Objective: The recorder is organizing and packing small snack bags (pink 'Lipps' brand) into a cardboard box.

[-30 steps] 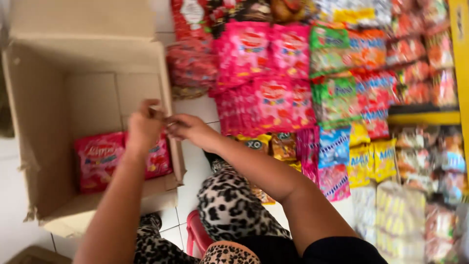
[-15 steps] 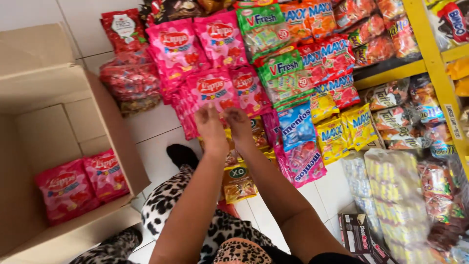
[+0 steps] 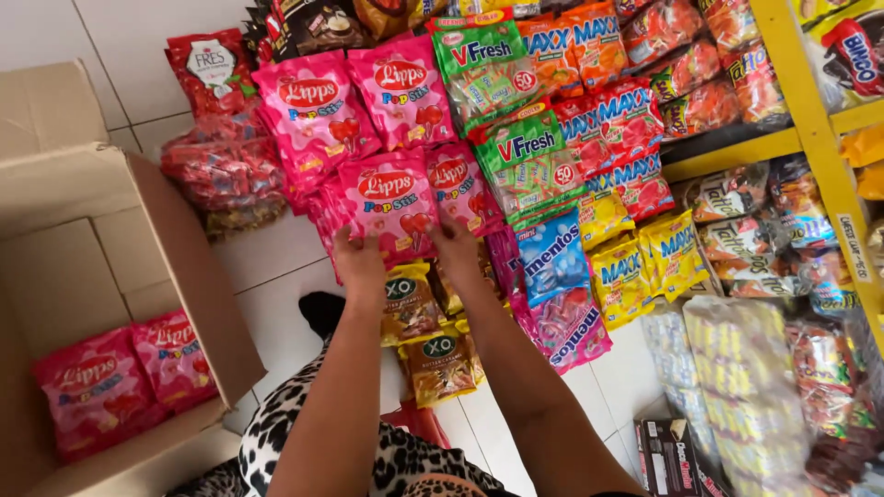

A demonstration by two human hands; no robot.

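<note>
Candy bag (image 3: 398,204), pink, glossy, w/ lollipop print

My single head view looks steeply down and forward, close over both forearms, onto a tiled floor (image 3: 276,276) with a box (image 3: 184,276) left and shelf (image 3: 792,110) right.

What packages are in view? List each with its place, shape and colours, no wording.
Pink candy bags: floor pile, centre; flat pouches, both hands on the front one.
Left hand, right hand: on its lower edge.
Two pink bags: lying inside the cardboard box, left.
Green bags: right of the pink pile.
Blue bag: beside the right hand.
Yellow bags: further right.
Dark olive pouches: below the hands.
</note>
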